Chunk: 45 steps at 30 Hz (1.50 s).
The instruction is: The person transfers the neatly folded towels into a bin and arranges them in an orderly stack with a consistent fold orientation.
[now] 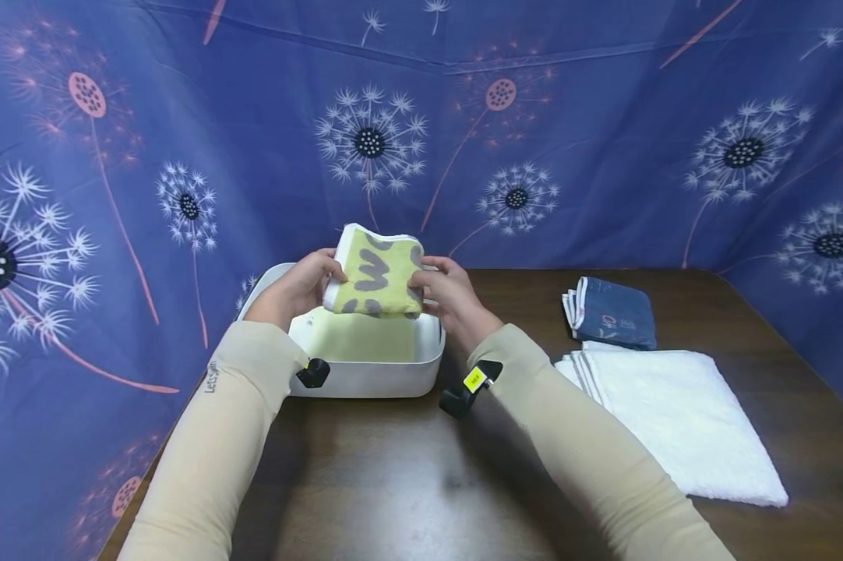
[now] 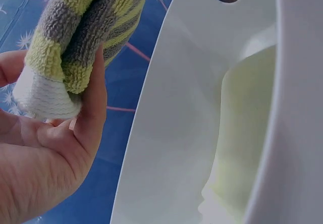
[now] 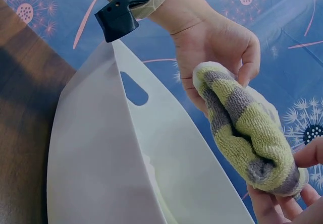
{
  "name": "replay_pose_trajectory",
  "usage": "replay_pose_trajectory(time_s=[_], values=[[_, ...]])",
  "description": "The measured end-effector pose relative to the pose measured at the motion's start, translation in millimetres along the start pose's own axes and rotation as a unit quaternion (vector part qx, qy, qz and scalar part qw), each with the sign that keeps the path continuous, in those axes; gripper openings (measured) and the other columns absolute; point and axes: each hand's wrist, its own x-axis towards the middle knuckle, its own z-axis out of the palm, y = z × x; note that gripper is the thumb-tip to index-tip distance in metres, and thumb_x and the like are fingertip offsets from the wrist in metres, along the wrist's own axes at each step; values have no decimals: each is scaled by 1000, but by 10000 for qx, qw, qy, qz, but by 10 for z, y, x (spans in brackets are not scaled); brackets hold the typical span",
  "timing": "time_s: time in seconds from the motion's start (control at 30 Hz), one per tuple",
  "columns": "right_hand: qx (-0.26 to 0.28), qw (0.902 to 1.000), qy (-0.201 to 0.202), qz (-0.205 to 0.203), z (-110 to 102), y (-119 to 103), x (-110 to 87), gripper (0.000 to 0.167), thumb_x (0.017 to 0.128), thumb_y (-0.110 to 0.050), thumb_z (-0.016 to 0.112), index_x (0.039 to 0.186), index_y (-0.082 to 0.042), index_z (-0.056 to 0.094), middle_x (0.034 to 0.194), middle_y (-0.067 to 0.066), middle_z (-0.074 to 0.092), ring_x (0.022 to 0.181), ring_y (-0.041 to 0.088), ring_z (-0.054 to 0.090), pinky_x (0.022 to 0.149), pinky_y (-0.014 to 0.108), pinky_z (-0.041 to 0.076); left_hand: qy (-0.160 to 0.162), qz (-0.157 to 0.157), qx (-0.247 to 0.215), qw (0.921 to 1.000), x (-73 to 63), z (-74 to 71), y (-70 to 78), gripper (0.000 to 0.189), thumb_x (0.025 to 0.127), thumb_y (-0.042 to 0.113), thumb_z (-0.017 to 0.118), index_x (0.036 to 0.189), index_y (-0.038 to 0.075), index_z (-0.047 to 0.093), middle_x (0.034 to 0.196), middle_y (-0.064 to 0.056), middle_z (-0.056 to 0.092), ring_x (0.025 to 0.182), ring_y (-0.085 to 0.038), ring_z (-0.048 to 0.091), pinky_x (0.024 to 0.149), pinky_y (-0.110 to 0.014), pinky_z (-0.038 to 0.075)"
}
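Observation:
Both hands hold a folded yellow-green towel [image 1: 382, 273] with grey markings and a white edge, raised above a white bin. My left hand [image 1: 295, 287] pinches its left edge, thumb on the front face. At the right edge, my right hand [image 1: 456, 294] grips it with the fingers. In the left wrist view, the rolled-over layers of the towel [image 2: 83, 27] show between thumb and fingers. The white bin [image 1: 365, 380] stands beneath, with a pale yellow-green flat thing [image 2: 247, 128] inside; its kind is unclear.
Right of the bin, a folded dark blue towel [image 1: 614, 314] lies on the brown table [image 1: 393, 475]. A larger folded white towel [image 1: 688, 421] lies in front of it. A blue dandelion-print cloth [image 1: 267, 117] hangs behind and along the sides.

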Motion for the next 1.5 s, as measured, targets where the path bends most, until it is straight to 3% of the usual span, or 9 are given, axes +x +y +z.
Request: replay_pose_trajectory(time_s=[0.67,0.8,0.93,1.0,1.1,1.3,1.5], values=[[-15,9999,-7,103,171,59,71,48,76,7,58,122,-8,54,102,6,54,70,17,52,70,32,50,285,-127,96,9995,-27,-171,-55,49,79,-7,34,126,1,28,106,-9,47,71,-15,63,66,-28,53],[-168,9998,-42,88,149,99,95,46,78,6,57,122,-7,55,103,9,57,75,19,56,74,32,52,173,-441,302,9984,-69,-275,-71,61,82,-2,37,141,3,19,131,-18,34,95,-21,56,80,-32,48],[-257,9996,53,36,76,137,135,45,80,6,54,124,-3,55,99,11,57,80,22,59,78,34,53,329,-995,808,9912,-176,-454,-68,64,89,13,40,146,4,13,149,-22,11,127,-34,31,100,-42,35],[-245,9996,121,23,41,144,156,46,81,6,53,125,-1,54,96,11,56,78,22,59,78,34,53,523,-1205,958,9867,-221,-526,-64,64,91,19,41,147,5,14,150,-22,8,133,-37,21,105,-46,29],[-244,9995,199,12,1,133,173,46,80,7,53,126,-1,54,94,11,54,77,21,59,76,32,54,702,-1306,1101,9828,-248,-567,-60,64,93,24,42,148,7,15,150,-21,11,134,-38,21,105,-46,29],[-222,9996,166,43,-14,95,168,45,79,7,53,124,-3,55,103,13,55,93,28,60,73,30,54,630,-1126,1000,9866,-220,-525,-68,63,95,22,41,148,6,10,150,-20,18,133,-36,26,105,-45,30],[-287,9994,166,101,-63,59,133,44,83,3,56,126,-5,55,106,13,56,85,23,61,75,32,54,609,-837,930,9903,-188,-426,-56,59,98,20,40,148,4,13,149,-19,22,131,-35,31,105,-43,31]])
